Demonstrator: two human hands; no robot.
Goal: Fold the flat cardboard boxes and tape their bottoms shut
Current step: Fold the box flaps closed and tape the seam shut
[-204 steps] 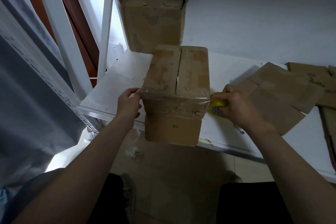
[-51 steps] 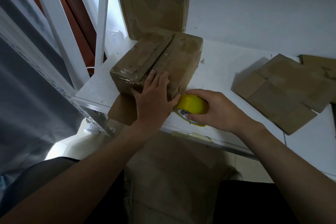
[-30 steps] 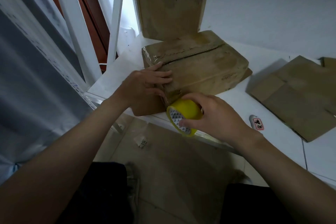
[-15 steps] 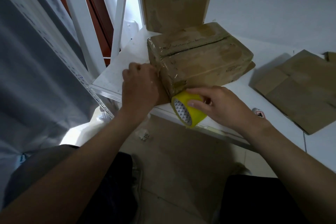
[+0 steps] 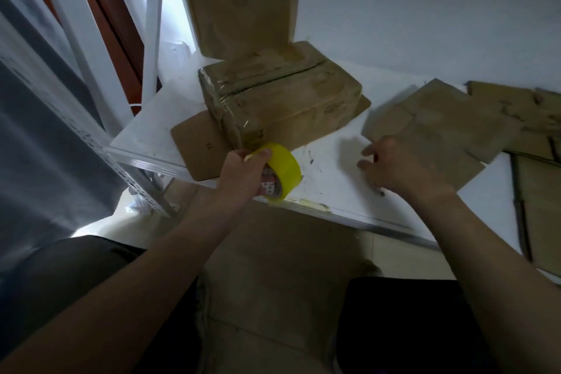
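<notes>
A folded cardboard box (image 5: pixel 291 100) lies upside down on the white table (image 5: pixel 334 179), clear tape wrapped over its near-left end and a loose flap sticking out toward the table edge. My left hand (image 5: pixel 243 173) grips the yellow tape roll (image 5: pixel 282 170) right at the box's near corner. My right hand (image 5: pixel 394 167) hovers over the table to the right of the box, fingers spread, holding nothing. Flat cardboard boxes (image 5: pixel 440 133) lie just beyond that hand.
A second, open box (image 5: pixel 243 6) stands upright behind the folded one against the wall. White shelf posts (image 5: pixel 151 24) rise at the left. More flat cardboard (image 5: pixel 540 200) lies at the far right. The table's front edge runs just under my hands.
The tape roll passed from my right hand to my left. My right hand moved away to the right and opened. My left hand left the box flap.
</notes>
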